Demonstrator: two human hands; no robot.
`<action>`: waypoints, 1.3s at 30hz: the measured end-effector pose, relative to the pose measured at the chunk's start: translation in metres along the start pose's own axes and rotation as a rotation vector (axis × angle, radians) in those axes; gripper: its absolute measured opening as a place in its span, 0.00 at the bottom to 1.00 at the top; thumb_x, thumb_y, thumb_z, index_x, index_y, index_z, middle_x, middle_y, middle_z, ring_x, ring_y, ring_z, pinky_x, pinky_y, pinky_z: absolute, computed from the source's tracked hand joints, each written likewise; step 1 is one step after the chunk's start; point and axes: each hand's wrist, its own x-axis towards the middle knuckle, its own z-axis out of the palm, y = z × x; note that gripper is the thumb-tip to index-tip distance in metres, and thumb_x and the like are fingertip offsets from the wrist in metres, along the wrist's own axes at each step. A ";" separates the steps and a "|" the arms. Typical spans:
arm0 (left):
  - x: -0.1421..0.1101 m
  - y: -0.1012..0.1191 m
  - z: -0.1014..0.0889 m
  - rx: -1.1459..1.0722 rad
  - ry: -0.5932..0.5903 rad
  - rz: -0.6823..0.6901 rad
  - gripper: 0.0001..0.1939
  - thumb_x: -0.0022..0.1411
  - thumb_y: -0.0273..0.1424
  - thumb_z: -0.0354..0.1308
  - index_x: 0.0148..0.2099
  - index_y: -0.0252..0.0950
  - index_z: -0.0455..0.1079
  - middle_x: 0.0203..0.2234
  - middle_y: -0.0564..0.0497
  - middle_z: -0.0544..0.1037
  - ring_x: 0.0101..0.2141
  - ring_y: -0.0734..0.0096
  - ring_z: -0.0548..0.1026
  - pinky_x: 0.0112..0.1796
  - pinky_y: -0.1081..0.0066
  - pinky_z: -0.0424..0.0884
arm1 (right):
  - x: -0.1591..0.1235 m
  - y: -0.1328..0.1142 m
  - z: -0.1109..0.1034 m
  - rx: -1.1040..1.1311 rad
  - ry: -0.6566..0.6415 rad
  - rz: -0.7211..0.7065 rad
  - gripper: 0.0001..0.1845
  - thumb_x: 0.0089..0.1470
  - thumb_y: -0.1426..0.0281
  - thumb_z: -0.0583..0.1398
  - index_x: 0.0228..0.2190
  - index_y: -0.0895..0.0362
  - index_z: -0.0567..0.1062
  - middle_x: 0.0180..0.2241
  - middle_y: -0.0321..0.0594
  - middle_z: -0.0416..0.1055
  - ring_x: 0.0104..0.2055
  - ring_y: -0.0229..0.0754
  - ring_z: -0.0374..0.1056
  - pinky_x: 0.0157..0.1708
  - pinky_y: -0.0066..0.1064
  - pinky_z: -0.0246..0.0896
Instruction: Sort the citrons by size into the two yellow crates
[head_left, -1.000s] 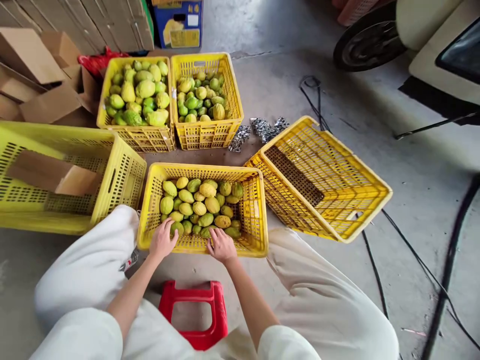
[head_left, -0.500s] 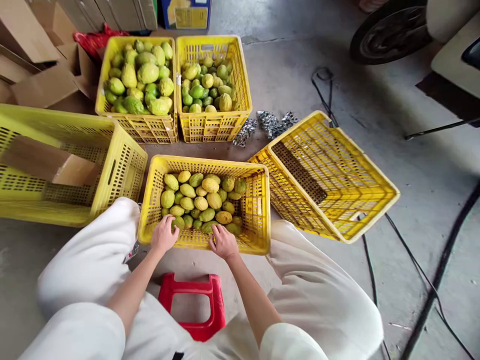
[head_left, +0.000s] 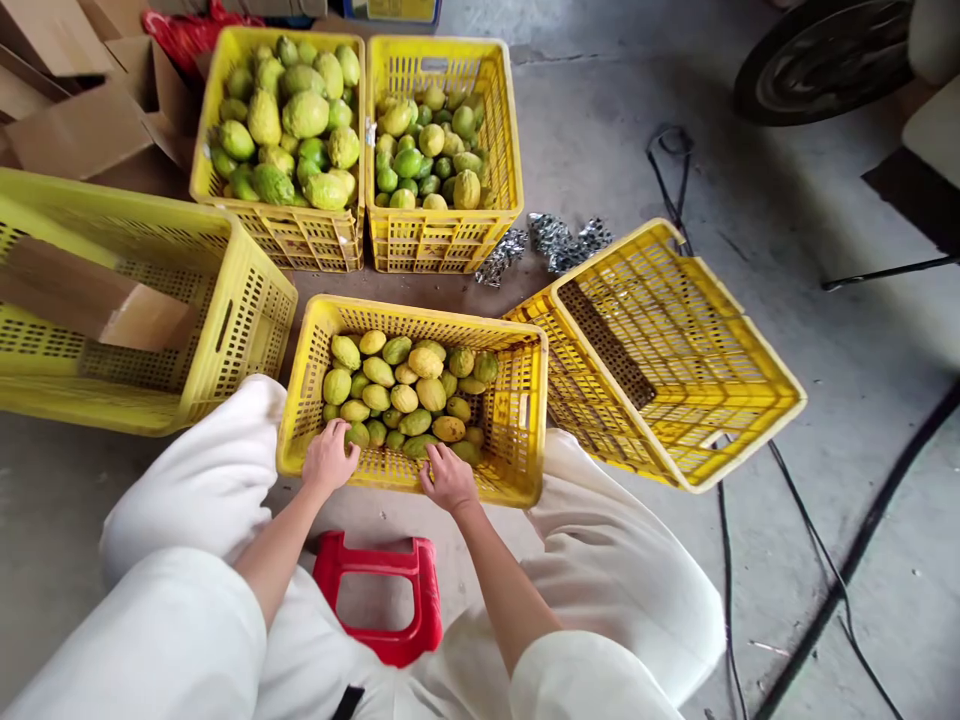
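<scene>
Between my knees stands a yellow plastic crate [head_left: 420,308] with slotted walls. Its floor is partly covered by oval yellow-green fruits [head_left: 405,399], some ribbed or dark-spotted. My left hand [head_left: 328,460] is at the left part of the crate's near rim, its fingers curled over the edge beside a green fruit. Farther right on the same rim, my right hand [head_left: 450,478] has its fingers bent inward over the edge, close to the nearest fruits. Neither hand holds a fruit that I can see. The fingertips are partly hidden.
Two yellow crates [head_left: 277,212] [head_left: 442,215] of larger green-yellow fruits stand behind. A tilted crate [head_left: 682,350] lies right, a larger crate [head_left: 225,290] with cardboard left. A red stool [head_left: 429,600] is below me. Cables [head_left: 862,560] cross the floor; a wheel [head_left: 817,65] is far right.
The view has shifted slightly, so the back crates sit higher and farther right. My hands keep nearly the same place on the near rim; the fruits have not visibly moved.
</scene>
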 end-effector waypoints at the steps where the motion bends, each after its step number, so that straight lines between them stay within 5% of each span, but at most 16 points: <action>1: 0.000 0.001 0.000 0.002 -0.002 -0.001 0.20 0.71 0.29 0.52 0.61 0.32 0.75 0.61 0.38 0.79 0.47 0.47 0.84 0.49 0.55 0.78 | 0.000 0.000 0.000 0.004 -0.001 0.001 0.12 0.65 0.67 0.58 0.45 0.56 0.79 0.40 0.47 0.79 0.42 0.47 0.75 0.33 0.32 0.63; 10: -0.003 0.003 0.005 0.004 0.079 -0.012 0.26 0.68 0.28 0.55 0.66 0.32 0.73 0.72 0.33 0.69 0.56 0.42 0.82 0.57 0.50 0.78 | -0.001 0.002 0.002 0.056 -0.022 0.012 0.13 0.66 0.66 0.57 0.42 0.58 0.80 0.40 0.50 0.80 0.42 0.48 0.77 0.34 0.32 0.63; 20: -0.005 0.003 0.011 -0.026 0.176 0.046 0.41 0.67 0.28 0.57 0.80 0.32 0.57 0.79 0.37 0.58 0.76 0.44 0.60 0.75 0.45 0.55 | 0.004 0.012 0.001 0.109 -0.091 0.013 0.16 0.71 0.63 0.56 0.52 0.55 0.79 0.45 0.46 0.83 0.41 0.46 0.80 0.38 0.32 0.71; 25: -0.005 0.007 0.013 -0.067 0.106 0.037 0.39 0.66 0.27 0.56 0.79 0.34 0.61 0.79 0.37 0.58 0.75 0.46 0.64 0.75 0.43 0.56 | 0.062 0.010 0.004 0.069 -0.135 -0.040 0.16 0.69 0.67 0.58 0.54 0.58 0.77 0.47 0.52 0.82 0.46 0.52 0.78 0.46 0.39 0.74; 32: -0.007 0.011 0.019 -0.201 0.073 -0.012 0.27 0.65 0.26 0.59 0.66 0.36 0.75 0.74 0.38 0.68 0.71 0.48 0.70 0.71 0.46 0.65 | 0.167 -0.031 0.035 -0.028 -0.229 -0.302 0.30 0.52 0.75 0.70 0.57 0.58 0.77 0.57 0.60 0.77 0.61 0.65 0.69 0.60 0.52 0.65; 39: -0.007 0.013 0.022 -0.255 0.047 -0.041 0.18 0.65 0.27 0.61 0.57 0.37 0.77 0.68 0.36 0.74 0.62 0.48 0.76 0.62 0.49 0.77 | 0.191 -0.046 0.072 -0.057 -0.228 -0.322 0.15 0.65 0.70 0.58 0.49 0.57 0.80 0.49 0.64 0.78 0.56 0.69 0.70 0.54 0.61 0.64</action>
